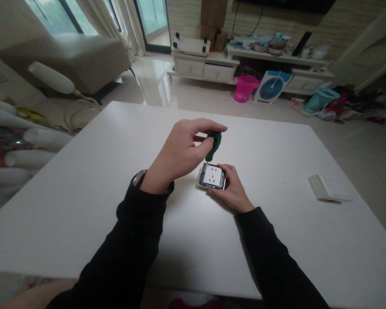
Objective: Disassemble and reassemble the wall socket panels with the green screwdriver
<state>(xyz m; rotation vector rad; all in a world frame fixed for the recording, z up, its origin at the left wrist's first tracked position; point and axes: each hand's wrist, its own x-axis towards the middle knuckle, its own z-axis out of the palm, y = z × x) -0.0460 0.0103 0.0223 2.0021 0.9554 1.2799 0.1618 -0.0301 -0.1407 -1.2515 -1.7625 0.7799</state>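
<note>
My left hand (pixel 180 152) is closed around the dark green handle of a screwdriver (pixel 214 144), held upright with its tip down on a wall socket (pixel 212 176). The socket is a white square face in a grey frame, lying flat on the white table (pixel 83 206). The fingers of my right hand (pixel 233 189) grip the socket's right and near edges and hold it against the table. Both arms are in black sleeves, and a watch sits on my left wrist.
A white cover plate (pixel 330 189) lies at the table's right side. Beyond the table are a grey sofa (pixel 77 60), a low white cabinet (pixel 206 64), a pink basket (pixel 245 88), a blue fan (pixel 272 86) and a teal basket (pixel 321 99). White tubes (pixel 19 141) lie at the left.
</note>
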